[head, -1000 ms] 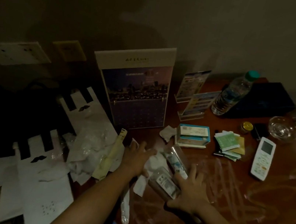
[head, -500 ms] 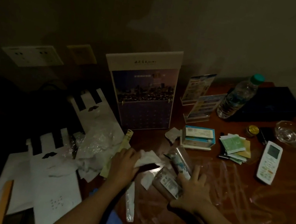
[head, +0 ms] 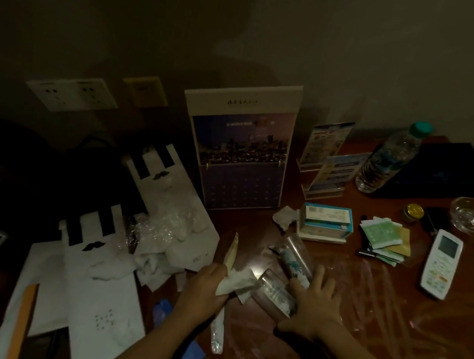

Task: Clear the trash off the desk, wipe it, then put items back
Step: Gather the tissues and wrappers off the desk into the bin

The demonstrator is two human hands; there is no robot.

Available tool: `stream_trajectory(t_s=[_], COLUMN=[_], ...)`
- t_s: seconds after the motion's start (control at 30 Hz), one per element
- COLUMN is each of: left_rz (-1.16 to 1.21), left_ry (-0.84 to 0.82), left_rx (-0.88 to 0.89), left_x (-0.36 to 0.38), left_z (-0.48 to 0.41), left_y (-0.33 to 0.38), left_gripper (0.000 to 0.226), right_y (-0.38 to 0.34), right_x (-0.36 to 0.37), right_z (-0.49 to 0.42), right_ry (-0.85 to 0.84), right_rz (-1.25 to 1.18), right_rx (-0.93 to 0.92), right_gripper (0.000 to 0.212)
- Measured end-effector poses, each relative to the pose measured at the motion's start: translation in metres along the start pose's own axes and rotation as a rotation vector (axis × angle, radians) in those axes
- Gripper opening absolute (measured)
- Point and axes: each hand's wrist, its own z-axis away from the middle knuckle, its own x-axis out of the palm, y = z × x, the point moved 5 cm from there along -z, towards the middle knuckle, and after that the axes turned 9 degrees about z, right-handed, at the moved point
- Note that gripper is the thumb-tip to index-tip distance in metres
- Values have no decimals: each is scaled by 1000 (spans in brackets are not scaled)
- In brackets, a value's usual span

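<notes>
My left hand [head: 208, 283] is closed around a crumpled white tissue [head: 236, 281] and a long yellowish wrapper [head: 231, 251] near the desk's left edge. My right hand [head: 314, 301] lies flat, fingers spread, on clear plastic packets [head: 276, 294] holding printed items on the reddish-brown desk [head: 392, 328]. A thin clear wrapper [head: 217, 336] lies below my left hand. More crumpled tissue and clear plastic [head: 165, 230] fill a white paper bag [head: 106, 292] with black stripes, left of the desk.
A wall calendar [head: 239, 148] leans at the back. Right of it stand leaflet holders [head: 330, 160], a water bottle [head: 388, 159] and a dark box [head: 448, 172]. A small carton [head: 325, 221], sachets [head: 384, 238], a remote [head: 441, 263], a jar [head: 413, 212] and a glass dish [head: 472, 215] lie around.
My left hand closed on the white tissue and the yellowish wrapper and drew them toward me. My right hand stayed on the plastic packets.
</notes>
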Motion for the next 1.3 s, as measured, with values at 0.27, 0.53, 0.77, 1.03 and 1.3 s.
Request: stream_trajectory(t_s=[0.27, 0.53, 0.77, 1.03, 1.3], left_rz=[-375, -253, -175, 377, 393], left_ry=[-150, -150, 161, 101, 65], left_rx=[-17, -665, -351, -352, -303], left_x=[8, 28, 43, 35, 38], left_z=[42, 78, 89, 43, 14], left_y=[-22, -11, -2, 20, 17], left_gripper=[87, 108, 77, 33, 34], right_y=[6, 1, -1, 1, 2], right_x=[-2, -3, -2, 0, 3], right_z=[1, 3, 4, 5, 1], right_ry=[20, 11, 14, 22, 8], right_rz=[-13, -13, -12, 2, -17], right_rx=[27, 17, 0, -12, -44], right_gripper=[96, 97, 98, 95, 98])
